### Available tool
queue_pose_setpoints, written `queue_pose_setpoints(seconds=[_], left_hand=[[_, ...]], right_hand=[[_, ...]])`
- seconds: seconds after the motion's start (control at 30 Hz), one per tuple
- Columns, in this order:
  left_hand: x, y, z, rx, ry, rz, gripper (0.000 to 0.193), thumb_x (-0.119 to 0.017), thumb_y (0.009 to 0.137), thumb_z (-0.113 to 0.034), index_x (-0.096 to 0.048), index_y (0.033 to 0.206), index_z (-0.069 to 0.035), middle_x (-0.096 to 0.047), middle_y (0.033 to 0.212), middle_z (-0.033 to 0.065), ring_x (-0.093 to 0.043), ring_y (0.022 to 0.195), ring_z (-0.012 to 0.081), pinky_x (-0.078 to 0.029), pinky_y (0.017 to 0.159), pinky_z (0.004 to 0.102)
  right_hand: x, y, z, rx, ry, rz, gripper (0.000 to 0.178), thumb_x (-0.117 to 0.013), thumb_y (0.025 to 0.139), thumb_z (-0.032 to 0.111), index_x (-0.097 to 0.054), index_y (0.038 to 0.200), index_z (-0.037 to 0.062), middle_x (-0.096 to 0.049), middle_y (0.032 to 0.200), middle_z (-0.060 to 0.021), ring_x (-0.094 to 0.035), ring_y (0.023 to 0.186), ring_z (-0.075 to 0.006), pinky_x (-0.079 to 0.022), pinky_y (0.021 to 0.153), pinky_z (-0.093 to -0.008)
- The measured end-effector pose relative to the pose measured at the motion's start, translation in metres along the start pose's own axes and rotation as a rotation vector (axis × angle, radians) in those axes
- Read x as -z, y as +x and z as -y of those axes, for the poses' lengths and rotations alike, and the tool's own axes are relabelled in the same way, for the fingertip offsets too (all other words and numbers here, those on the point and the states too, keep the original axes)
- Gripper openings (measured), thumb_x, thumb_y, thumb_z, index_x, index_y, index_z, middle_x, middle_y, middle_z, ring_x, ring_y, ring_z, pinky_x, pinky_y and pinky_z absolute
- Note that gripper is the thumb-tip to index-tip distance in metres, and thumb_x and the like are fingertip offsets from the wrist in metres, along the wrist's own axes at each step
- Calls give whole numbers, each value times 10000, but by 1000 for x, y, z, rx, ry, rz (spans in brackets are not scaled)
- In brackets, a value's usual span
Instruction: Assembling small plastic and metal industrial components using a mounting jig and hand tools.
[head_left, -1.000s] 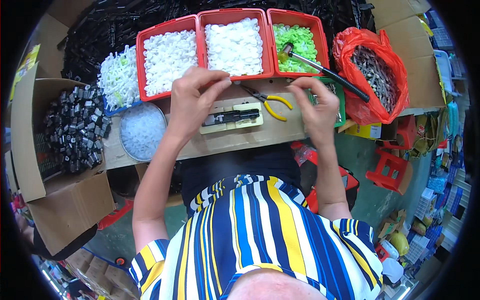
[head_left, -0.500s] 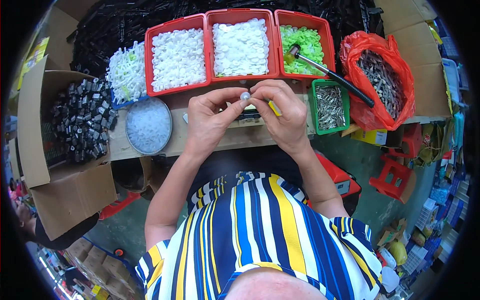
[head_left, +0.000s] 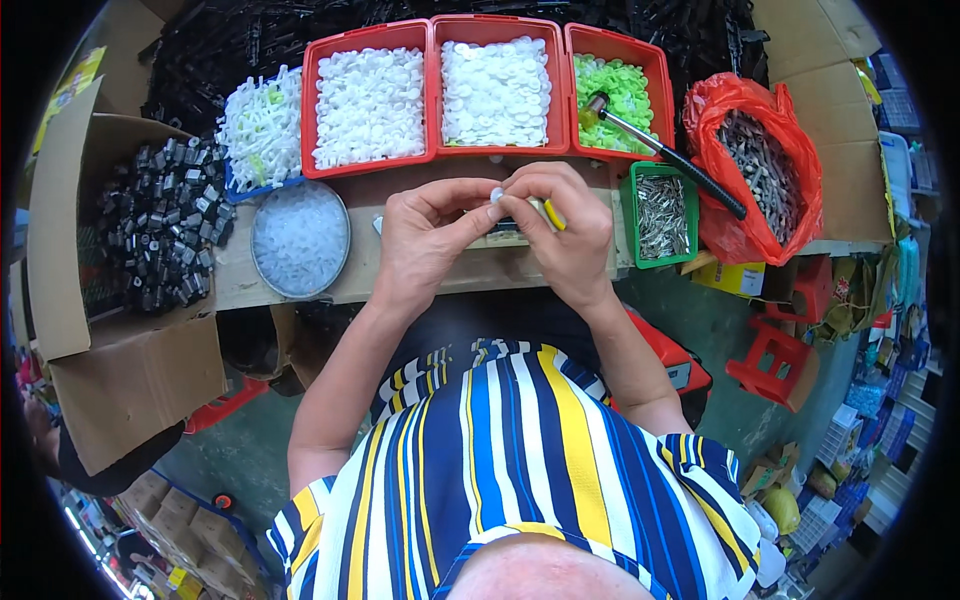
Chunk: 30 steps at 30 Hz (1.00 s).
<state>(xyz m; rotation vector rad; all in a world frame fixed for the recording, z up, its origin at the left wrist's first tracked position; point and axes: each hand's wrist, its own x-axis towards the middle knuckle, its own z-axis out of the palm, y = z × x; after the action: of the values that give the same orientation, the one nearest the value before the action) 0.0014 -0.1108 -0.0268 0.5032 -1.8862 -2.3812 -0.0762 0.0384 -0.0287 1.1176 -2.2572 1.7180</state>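
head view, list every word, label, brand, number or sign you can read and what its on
No text is clear enough to quote.
Yellow box, lower right of the red bag's base: print too small.
White piece being held: no lettering visible.

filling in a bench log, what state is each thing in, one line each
left hand, pinching
right hand, pinching
small white piece, held at both hands' fingertips
yellow handle, partly hidden by right hand
red bins, open, filled
green tray, open, filled
round tray, open, filled
hammer, lying across a bin's rim
red bag, open, filled
left cardboard box, open, filled
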Motion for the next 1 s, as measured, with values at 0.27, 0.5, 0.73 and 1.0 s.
queue_pose_setpoints(seconds=[0.27, 0.5, 0.73, 1.0], left_hand=[[5, -1, 5, 168, -322, 60, 259, -706, 905, -90, -682, 1150, -9, -725, 1033, 91, -689, 925, 139, -509, 752, 225], [3, -2, 22, 167, -416, -19, 219, -700, 912, -81, -688, 1114, 0, -729, 945, 58, -662, 831, 87, -486, 708, 206], [-4, -13, 21, 111, -353, -96, 249, -715, 897, -52, -688, 1139, -4, -716, 968, 53, -651, 884, 85, -502, 735, 203], [10, -21, 30, -133, -5, -78, 299, -745, 854, -28, -698, 1148, -7, -698, 922, 42, -634, 862, 101, -506, 741, 220]], right_hand=[[11, 5, -13, -244, 256, 198, 93, -706, 885, 33, -669, 924, -43, -646, 957, -85, -631, 835, -129, -519, 755, -245], [5, -7, -4, -210, 182, 95, 127, -721, 843, 27, -671, 951, -15, -679, 882, -107, -673, 784, -187, -519, 709, -307], [2, -8, -4, -72, 37, 153, 113, -685, 834, -30, -645, 940, -30, -674, 868, -132, -684, 782, -228, -522, 678, -304], [-4, -13, -4, -132, 93, 235, 89, -663, 846, -28, -623, 925, -33, -647, 850, -134, -666, 772, -260, -504, 652, -323]])
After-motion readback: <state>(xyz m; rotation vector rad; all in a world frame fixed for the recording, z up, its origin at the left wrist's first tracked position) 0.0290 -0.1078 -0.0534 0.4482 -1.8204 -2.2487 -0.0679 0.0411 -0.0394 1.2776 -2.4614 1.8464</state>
